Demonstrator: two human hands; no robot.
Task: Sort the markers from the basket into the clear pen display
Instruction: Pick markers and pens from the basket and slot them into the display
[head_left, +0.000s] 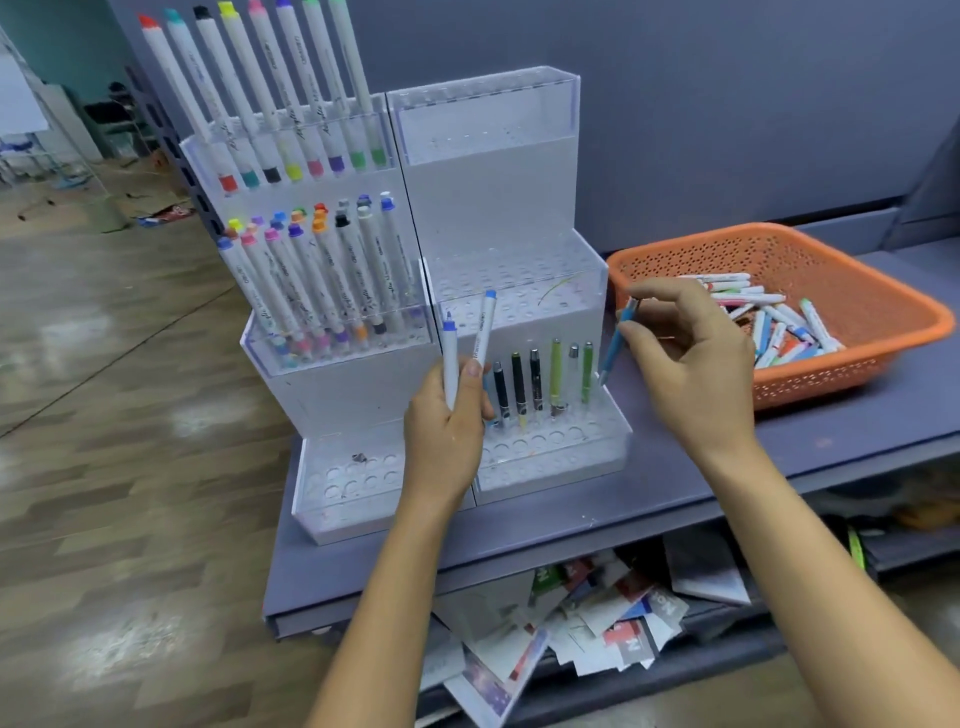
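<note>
Two bare arms come up from the bottom edge. The left hand (447, 431) grips two white markers with blue caps (451, 364). Its fingers are curled tight round them, and the markers stick up out of the fist with their caps on top. Just right of that grip, a row of dark and green pens (535, 379) stands in holes on the low step of the clear plastic pen display (488, 156). Up and left of the grip, many white markers with coloured caps (311, 275) stand in the left half of the display. The right hand (691, 364) pinches a thin blue pen (615, 347) between thumb and fingertips, and its other fingers are spread loose. This pen hangs tilted, with its low end just beside the display's right wall. I cannot tell if they touch. Right of this grip sits the orange plastic basket (852, 280), dotted with small holes. A pile of white markers (774, 332) lies inside it. Display and basket both stand on a grey-purple shelf (675, 493). Under the shelf lie loose paper cards (597, 613).
</note>
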